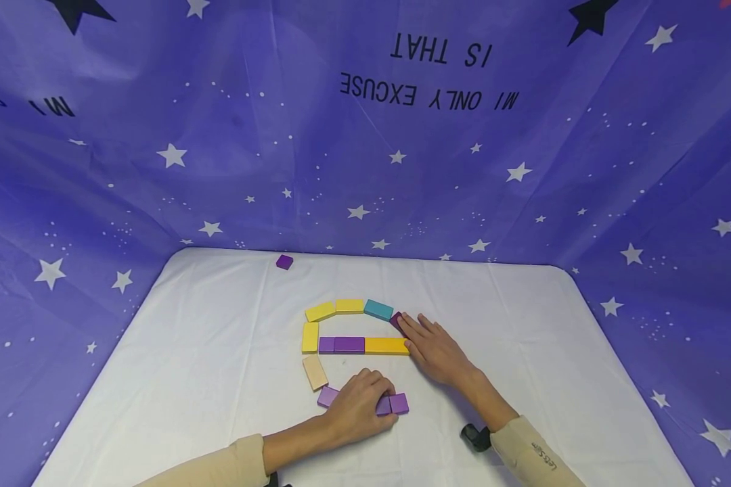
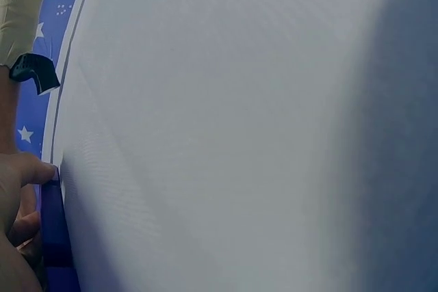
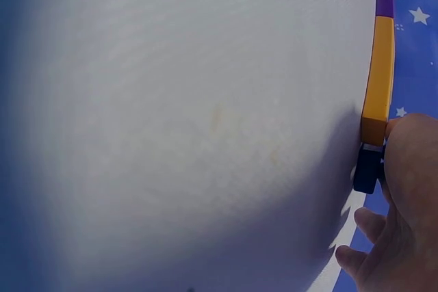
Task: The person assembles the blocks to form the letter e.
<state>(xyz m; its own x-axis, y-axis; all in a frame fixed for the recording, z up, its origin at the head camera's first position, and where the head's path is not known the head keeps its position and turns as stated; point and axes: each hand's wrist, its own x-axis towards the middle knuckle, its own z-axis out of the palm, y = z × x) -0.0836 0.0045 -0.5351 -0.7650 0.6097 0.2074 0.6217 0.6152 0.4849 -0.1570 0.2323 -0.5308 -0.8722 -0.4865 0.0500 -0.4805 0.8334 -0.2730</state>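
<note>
My left hand [image 1: 359,404] is bent over the lower row, its fingers and thumb at the sides of a light purple block [image 1: 383,406]. Another light purple block [image 1: 399,404] lies at the row's right end, and part of the row is hidden beneath the hand. In the left wrist view, the thumb meets the end of a purple block [image 2: 55,227]. With fingers mostly straight, my right hand [image 1: 435,350] lies over a dark purple block [image 1: 396,319] at the top curve, partly covering it. Its thumb is right at the end of a long yellow block [image 1: 386,346].
The blocks form a lowercase "e" shape on a white cloth [image 1: 231,379]. Its curve includes a teal block [image 1: 379,310], a yellow block [image 1: 310,337] and a pale wood block [image 1: 315,373]. A purple block [image 1: 344,345] lies in the middle bar. One loose purple block [image 1: 284,262] sits near the far edge.
</note>
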